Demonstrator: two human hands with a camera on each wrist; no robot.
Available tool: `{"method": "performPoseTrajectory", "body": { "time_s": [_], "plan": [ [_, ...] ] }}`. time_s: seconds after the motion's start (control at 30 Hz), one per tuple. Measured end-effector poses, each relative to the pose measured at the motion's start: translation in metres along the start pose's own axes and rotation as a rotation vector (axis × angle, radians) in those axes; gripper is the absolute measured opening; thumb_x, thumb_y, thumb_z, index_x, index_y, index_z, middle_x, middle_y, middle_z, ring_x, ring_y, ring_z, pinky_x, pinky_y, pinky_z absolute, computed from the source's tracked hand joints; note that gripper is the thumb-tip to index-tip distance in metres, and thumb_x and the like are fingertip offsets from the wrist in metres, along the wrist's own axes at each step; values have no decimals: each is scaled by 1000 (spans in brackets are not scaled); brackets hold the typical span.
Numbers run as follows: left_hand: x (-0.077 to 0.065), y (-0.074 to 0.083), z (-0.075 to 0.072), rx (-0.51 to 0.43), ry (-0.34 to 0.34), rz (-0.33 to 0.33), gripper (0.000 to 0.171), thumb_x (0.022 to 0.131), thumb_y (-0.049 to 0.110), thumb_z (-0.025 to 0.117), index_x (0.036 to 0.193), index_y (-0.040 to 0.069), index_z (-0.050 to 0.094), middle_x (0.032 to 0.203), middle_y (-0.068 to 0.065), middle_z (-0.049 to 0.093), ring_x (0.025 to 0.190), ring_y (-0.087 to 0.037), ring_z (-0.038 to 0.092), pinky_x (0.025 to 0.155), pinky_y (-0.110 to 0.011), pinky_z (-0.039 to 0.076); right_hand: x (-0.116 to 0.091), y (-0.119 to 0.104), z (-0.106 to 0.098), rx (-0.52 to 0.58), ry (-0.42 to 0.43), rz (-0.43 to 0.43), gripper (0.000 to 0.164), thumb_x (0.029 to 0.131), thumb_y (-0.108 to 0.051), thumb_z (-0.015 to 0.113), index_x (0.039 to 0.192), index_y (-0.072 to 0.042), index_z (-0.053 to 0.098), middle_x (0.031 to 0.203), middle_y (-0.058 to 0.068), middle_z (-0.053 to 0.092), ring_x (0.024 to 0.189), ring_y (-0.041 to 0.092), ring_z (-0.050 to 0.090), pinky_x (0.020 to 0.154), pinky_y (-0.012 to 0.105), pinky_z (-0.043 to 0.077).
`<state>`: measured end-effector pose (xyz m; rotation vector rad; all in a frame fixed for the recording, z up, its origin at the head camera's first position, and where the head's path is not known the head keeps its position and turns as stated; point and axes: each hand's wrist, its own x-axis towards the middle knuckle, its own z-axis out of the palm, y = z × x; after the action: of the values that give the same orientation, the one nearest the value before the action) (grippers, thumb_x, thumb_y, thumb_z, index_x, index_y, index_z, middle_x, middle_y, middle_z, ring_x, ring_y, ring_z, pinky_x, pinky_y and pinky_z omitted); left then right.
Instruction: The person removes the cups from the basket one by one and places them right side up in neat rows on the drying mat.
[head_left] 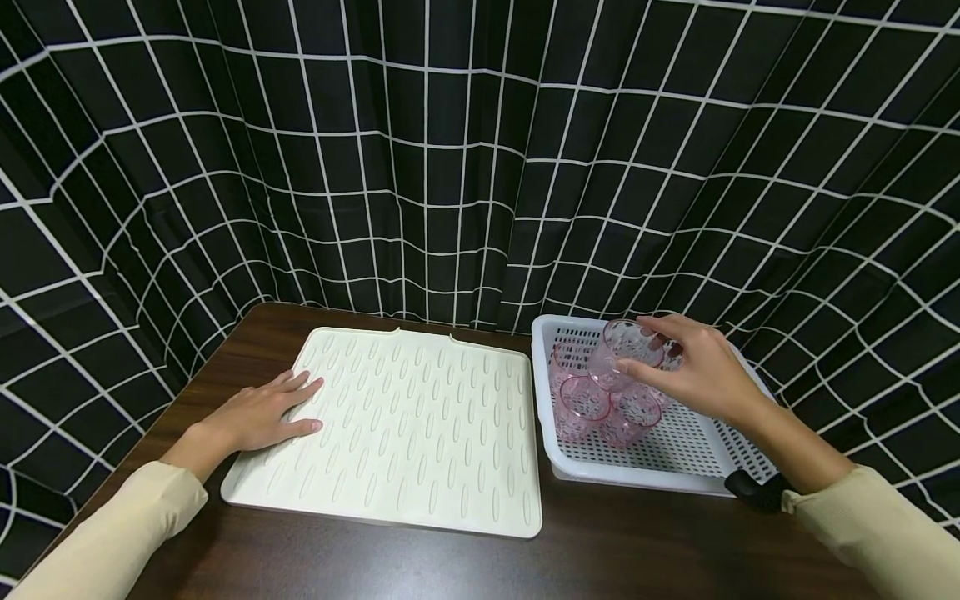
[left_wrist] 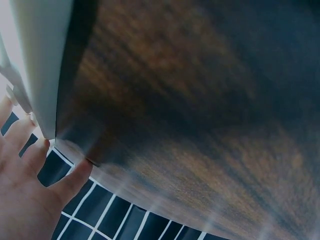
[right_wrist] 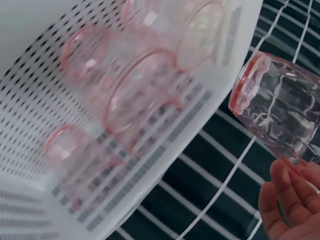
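Note:
In the head view my right hand (head_left: pixel 697 367) holds a clear pink-tinted glass (head_left: pixel 611 367) between thumb and fingers, above a white perforated basket (head_left: pixel 637 477). The right wrist view shows this glass (right_wrist: pixel 285 105) tilted, with the fingers at one end of it. Several similar pink-rimmed glasses (head_left: pixel 585 412) stand close together in the basket's left part. My left hand (head_left: pixel 258 414) lies on the left edge of a white ridged mat (head_left: pixel 405 425), fingers spread and straight. In the left wrist view the fingers of that hand (left_wrist: pixel 25 170) reach along the mat's edge (left_wrist: pixel 42 75).
The mat and basket sit side by side on a dark brown wooden table (head_left: pixel 360 558). A black curtain with white grid lines (head_left: pixel 450 167) hangs behind and around the table. A black wrist band (head_left: pixel 757 490) sits under my right wrist near the basket's front right corner.

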<state>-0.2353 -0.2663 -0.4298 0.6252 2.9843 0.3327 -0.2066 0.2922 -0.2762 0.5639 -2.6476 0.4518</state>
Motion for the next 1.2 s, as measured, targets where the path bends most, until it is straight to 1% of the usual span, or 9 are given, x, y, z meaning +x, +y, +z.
{"method": "performPoseTrajectory", "body": {
  "time_s": [0.13,0.3,0.5,0.67,0.73,0.87,0.9,1.0,1.2],
  "plan": [
    [0,1,-1,-2,-4,-3,81,93,65,53,151,10,43,154,-24,37,142,-50,29,99,-75,30,5,-15,5,25,-9,-31,68,80,-37,82,131,3,62,103,15,67,86,24,61,67,40,53],
    [0,1,-2,-4,-4,-8,81,93,65,53,151,10,43,154,-25,37,142,-50,29,99,-75,30,10,-35,13,85,-40,-71,66,80,-37,83,130,1,63,106,13,68,87,22,60,67,38,54],
    [0,1,-1,-2,-3,-10,81,92,65,54,151,10,43,154,-25,37,142,-50,29,99,-75,30,15,-63,27,156,-107,-115,69,79,-40,83,130,1,63,122,18,66,100,28,65,79,46,57],
    [0,1,0,-6,-2,-11,82,92,66,54,151,10,43,154,-25,37,142,-50,29,99,-75,29,15,-86,43,177,-167,-153,73,77,-46,83,130,1,63,113,13,68,95,24,65,76,39,57],
    [0,1,0,-8,-4,-12,82,92,66,54,151,10,43,154,-25,37,142,-50,28,99,-76,29,14,-93,50,183,-194,-163,73,77,-48,82,129,0,64,107,10,68,90,21,63,73,36,56],
    [1,1,0,-12,-7,-14,82,92,66,54,151,10,43,155,-24,36,143,-50,28,100,-75,28,11,-102,65,181,-240,-213,71,79,-50,80,128,-1,65,111,11,69,95,21,66,77,38,56],
    [0,1,0,-14,-7,-15,82,92,66,54,151,10,43,155,-24,36,143,-50,27,100,-75,28,10,-103,69,180,-255,-226,71,79,-50,79,128,-1,65,109,10,69,92,19,65,76,37,56],
    [0,1,0,-17,-6,-14,82,92,66,54,151,10,43,155,-24,36,143,-49,27,100,-75,28,6,-107,78,174,-296,-260,71,80,-51,79,127,1,65,111,11,69,92,18,67,77,35,56],
    [0,2,0,-17,-6,-20,82,92,66,54,151,10,43,155,-25,36,143,-50,27,100,-75,28,-1,-110,91,200,-380,-243,71,79,-47,80,130,0,63,118,12,68,98,22,68,81,36,57]
  ]
}}
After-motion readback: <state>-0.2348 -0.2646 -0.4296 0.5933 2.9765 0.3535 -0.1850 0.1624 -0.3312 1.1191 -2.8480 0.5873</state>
